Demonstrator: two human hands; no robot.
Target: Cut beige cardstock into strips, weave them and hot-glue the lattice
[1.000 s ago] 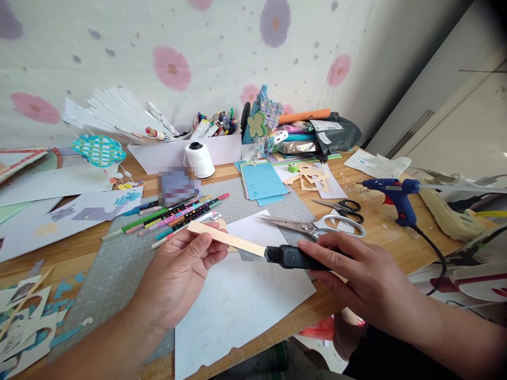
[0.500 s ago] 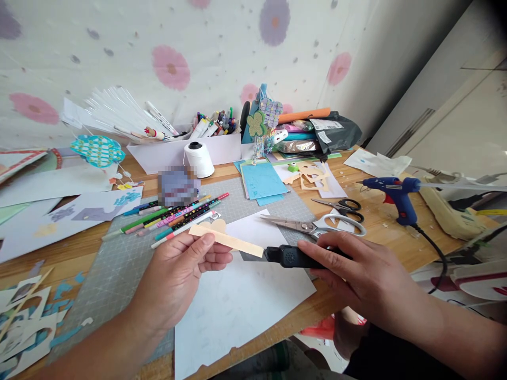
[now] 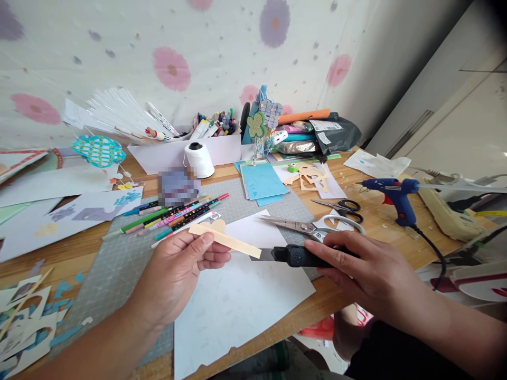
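– gripping what, on each side?

– with the left hand (image 3: 174, 275), pinching one end of a cream strip (image 3: 234, 243), up over a white sheet (image 3: 237, 311); with the right hand (image 3: 368, 264), grasping a black-handled cutter (image 3: 299, 256) with an exposed blade (image 3: 267, 255), overlapping the strip's free end in view. touching or apart, impossible to tell.

– done so far?

– partway, by the look of it: already trimmed narrow and straight-edged. behind it, a scalloped piece (image 3: 217, 225), probably already cut out; farther back, cream offcuts (image 3: 317, 177) with holes.

– and left?

– not yet set down, not yet joined to anything visible. in neither hand, the glue gun (image 3: 396, 191), off to the right. beyond that, hard to judge.
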